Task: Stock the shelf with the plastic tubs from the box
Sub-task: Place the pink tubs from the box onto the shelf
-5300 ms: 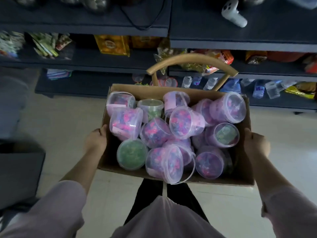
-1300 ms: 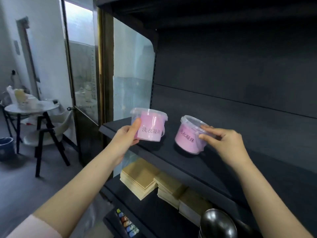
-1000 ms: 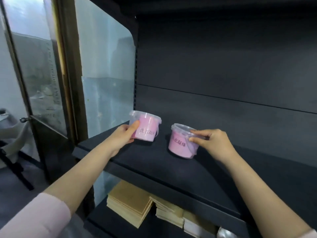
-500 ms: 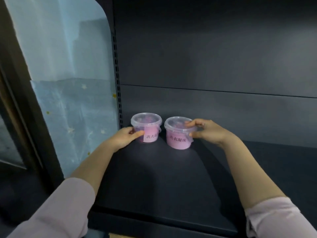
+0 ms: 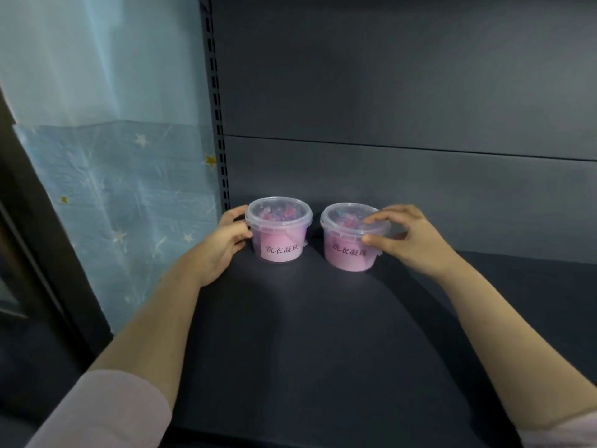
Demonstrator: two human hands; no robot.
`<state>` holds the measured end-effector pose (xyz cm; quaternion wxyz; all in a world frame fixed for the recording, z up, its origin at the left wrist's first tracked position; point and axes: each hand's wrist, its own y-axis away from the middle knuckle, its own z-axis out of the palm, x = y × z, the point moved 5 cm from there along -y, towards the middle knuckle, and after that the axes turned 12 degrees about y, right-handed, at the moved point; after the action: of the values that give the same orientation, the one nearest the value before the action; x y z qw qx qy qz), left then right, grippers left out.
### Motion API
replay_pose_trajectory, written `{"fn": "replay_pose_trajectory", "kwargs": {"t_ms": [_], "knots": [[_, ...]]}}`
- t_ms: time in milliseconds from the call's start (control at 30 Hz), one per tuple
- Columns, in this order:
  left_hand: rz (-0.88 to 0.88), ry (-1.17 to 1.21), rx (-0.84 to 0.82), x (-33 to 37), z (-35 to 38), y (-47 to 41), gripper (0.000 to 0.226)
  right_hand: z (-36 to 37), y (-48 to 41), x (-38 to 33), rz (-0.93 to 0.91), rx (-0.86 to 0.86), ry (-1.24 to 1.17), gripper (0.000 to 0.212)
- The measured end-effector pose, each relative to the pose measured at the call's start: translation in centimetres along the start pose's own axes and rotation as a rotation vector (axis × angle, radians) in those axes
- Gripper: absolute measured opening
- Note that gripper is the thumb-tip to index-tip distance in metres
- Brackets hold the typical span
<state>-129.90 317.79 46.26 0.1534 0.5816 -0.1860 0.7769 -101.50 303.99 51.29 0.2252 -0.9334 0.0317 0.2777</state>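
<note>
Two clear plastic tubs of laundry beads stand upright on the dark shelf (image 5: pixel 290 334). Each has a snap-on see-through lid and a pink label printed with four Chinese characters. They stand side by side near the back panel (image 5: pixel 387 92), with a narrow gap between them.

The left hand (image 5: pixel 223 244) cups the outer wall of the left tub (image 5: pixel 278 231). Its fingers curl round the far side just under the rim and the thumb is against the near side, so the tub sits directly in its hold.

The right hand (image 5: pixel 410 240) grips the right tub (image 5: pixel 352 240) at its rim. One fingertip lies on top of the lid and the thumb presses the front wall just below. The remaining fingers are bent behind the tub.

Both tubs rest with their bases on the shelf, in between the two hands.

Outside the left hand, one slotted metal upright (image 5: pixel 214 108) rises, and beyond it hangs a pale blue sheet with stars (image 5: pixel 122 195). Two pink sleeves (image 5: pixel 106 412) show at the lower corners.
</note>
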Motion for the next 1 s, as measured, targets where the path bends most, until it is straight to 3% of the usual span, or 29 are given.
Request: {"fn": "replay_pose_trajectory", "kwargs": {"t_ms": [133,367,567,767,1000], "knots": [[0.042,-0.113,-0.001,-0.1,1.3,0.2,0.099,0.0,0.2,-0.6,-0.055,-0.012,0.05,0.03],[0.093,-0.045,-0.016,-0.1,1.5,0.4,0.105,0.7,0.5,-0.8,-0.055,-0.036,-0.017,0.026],[0.084,-0.003,-0.094,0.1,1.3,0.7,0.093,1.1,0.7,-0.8,-0.056,-0.021,0.006,0.027],[0.043,-0.034,-0.133,-0.2,1.1,0.3,0.067,1.0,0.8,-0.9,-0.042,-0.02,0.038,0.024],[0.027,-0.094,-0.137,-0.2,1.2,0.3,0.076,1.0,0.4,-0.9,-0.006,-0.044,0.044,0.021]]}}
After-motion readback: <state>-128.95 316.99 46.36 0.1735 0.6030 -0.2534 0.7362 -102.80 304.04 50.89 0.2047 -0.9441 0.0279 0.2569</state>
